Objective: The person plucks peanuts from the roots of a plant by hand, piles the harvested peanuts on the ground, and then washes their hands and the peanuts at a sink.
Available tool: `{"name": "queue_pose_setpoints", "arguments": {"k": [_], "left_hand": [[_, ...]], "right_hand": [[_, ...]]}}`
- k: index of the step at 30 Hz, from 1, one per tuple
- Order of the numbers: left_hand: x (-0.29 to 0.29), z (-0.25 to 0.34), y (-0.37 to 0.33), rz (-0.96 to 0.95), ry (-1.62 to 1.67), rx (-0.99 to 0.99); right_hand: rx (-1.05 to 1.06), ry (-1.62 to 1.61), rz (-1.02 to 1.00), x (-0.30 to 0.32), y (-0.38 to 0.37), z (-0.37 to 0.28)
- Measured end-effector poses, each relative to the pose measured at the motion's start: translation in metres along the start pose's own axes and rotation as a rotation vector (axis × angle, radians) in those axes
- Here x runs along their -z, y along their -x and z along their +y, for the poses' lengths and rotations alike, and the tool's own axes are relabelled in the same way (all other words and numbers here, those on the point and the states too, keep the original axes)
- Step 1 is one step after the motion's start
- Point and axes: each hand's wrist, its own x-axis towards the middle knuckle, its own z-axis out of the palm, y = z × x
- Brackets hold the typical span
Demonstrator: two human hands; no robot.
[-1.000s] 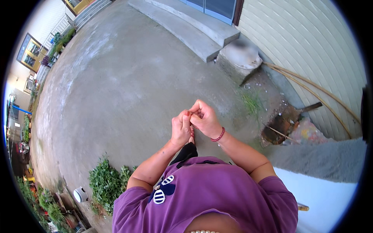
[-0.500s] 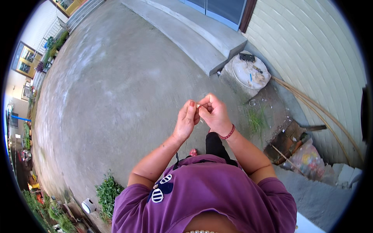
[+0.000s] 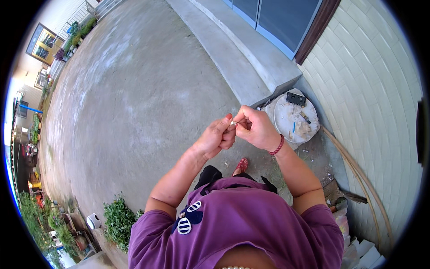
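Observation:
In front of my body, both hands meet fingertip to fingertip. My left hand [image 3: 218, 134] is closed, its thumb pressed over curled fingers. Between its thumb and forefinger shows a small whitish piece [image 3: 232, 123], too small to name. My right hand [image 3: 257, 128], with a red beaded bracelet [image 3: 278, 145] at the wrist, pinches at the same spot. Its fingertips touch or nearly touch the whitish piece; whether they hold anything else is hidden.
Grey concrete ground [image 3: 134, 125] spreads ahead and left. At right, a round white lid [image 3: 286, 119] carries a black box-like piece [image 3: 296, 99] and scraps. Beyond it rise a concrete step [image 3: 242, 71] and a tiled wall [image 3: 367, 76]. Long poles [image 3: 358, 170] lean there. A bush [image 3: 120, 223] grows lower left.
The view has shifted as I step forward; the round lid and step now sit nearer my hands. A foot in a red sandal has come out ahead. Both hands stay together, closed.

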Motion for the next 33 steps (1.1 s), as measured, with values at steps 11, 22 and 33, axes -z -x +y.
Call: {"name": "queue_pose_setpoints", "arguments": {"k": [11, 22, 33], "left_hand": [[0.002, 0.075, -0.075, -0.257, 0.230, 0.134], [0.076, 0.149, -0.186, -0.397, -0.186, 0.270], [0.182, 0.220, -0.266, -0.182, -1.826, -0.192]], "right_hand": [[0.043, -0.088, 0.222, 0.046, -0.072, 0.006], [-0.178, 0.181, 0.355, 0.087, -0.184, 0.086], [-0.817, 0.640, -0.064, 0.183, -0.164, 0.226]]}}
